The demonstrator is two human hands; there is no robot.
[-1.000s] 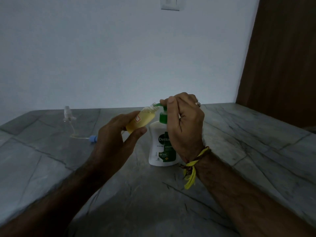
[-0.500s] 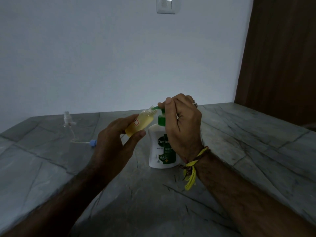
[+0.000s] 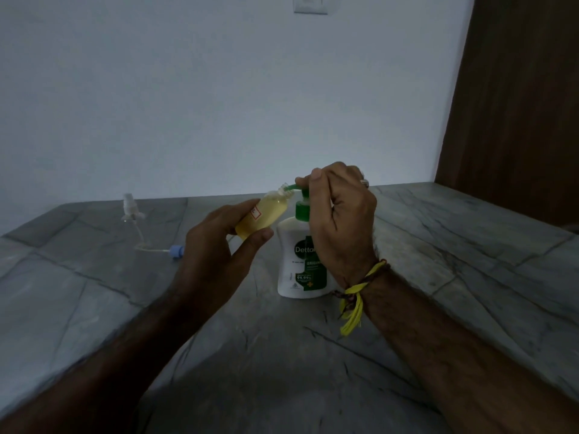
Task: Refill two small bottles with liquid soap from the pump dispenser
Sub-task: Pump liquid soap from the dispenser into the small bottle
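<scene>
Your left hand (image 3: 219, 245) grasps a small clear bottle (image 3: 263, 217) between thumb and fingers, with the thumb lying along its lower side. The bottle is tilted, its open neck pointing up and to the right, and it holds pale yellow liquid over most of its length; a small white label with a red mark shows on its side.

The open neck meets the tip of the green spout of the pump dispenser (image 3: 302, 264). This dispenser is a white bottle with a green collar and a green and white printed label, and it stands upright on the grey stone counter (image 3: 438, 277), just right of the small bottle.

Your right hand (image 3: 341, 220) sits over the pump head, fingers curled down around it and the thumb tip on the spout near the small bottle's neck. Whether the pump is pressed down cannot be told. A ring shows on one finger, and a yellow and dark thread band (image 3: 360, 286) is tied at your right wrist, its loose ends hanging toward the counter.

Well to the left on the counter lies a clear spray-pump top (image 3: 130, 208) with a thin tube that curves forward to a blue cap (image 3: 176, 251). Behind the counter rises a pale wall (image 3: 219, 104) with a switch plate (image 3: 310, 4) at the upper edge; a brown wooden panel (image 3: 517, 104) stands at the right.
</scene>
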